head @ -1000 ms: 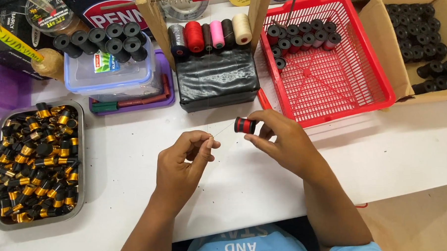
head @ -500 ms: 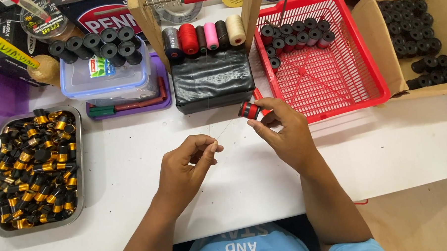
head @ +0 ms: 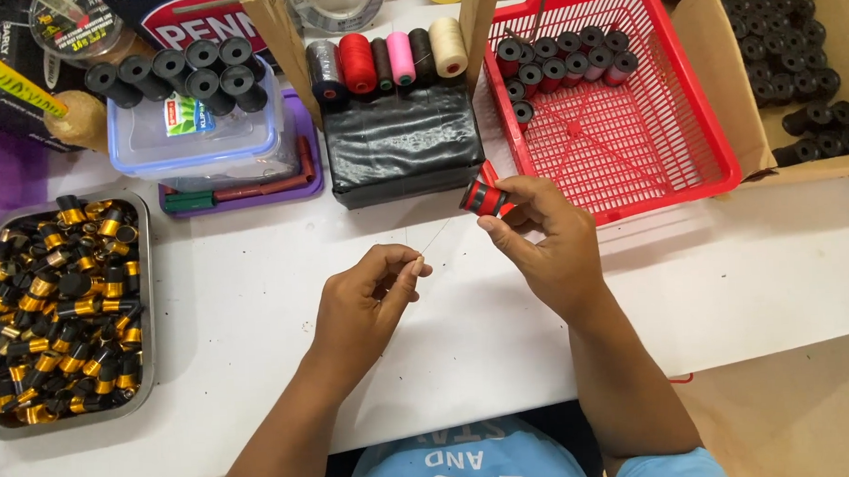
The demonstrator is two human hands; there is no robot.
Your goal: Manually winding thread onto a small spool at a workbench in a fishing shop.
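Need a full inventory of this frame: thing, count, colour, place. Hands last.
small spool: one, black with red winding, in right hand, near basket's front left corner
thread: one thin pale strand, running from left fingertips toward the spool
basket: one, red plastic, right of centre, a few spools at its back
metal tray: one, grey, far left, full of black and gold pieces
thread cones: six, black, red, dark, pink, dark, cream, on a black block
clear box: one, black spools on its lid
cardboard box: one, far right, black spools inside
left hand: pinching thread
right hand: holding spool
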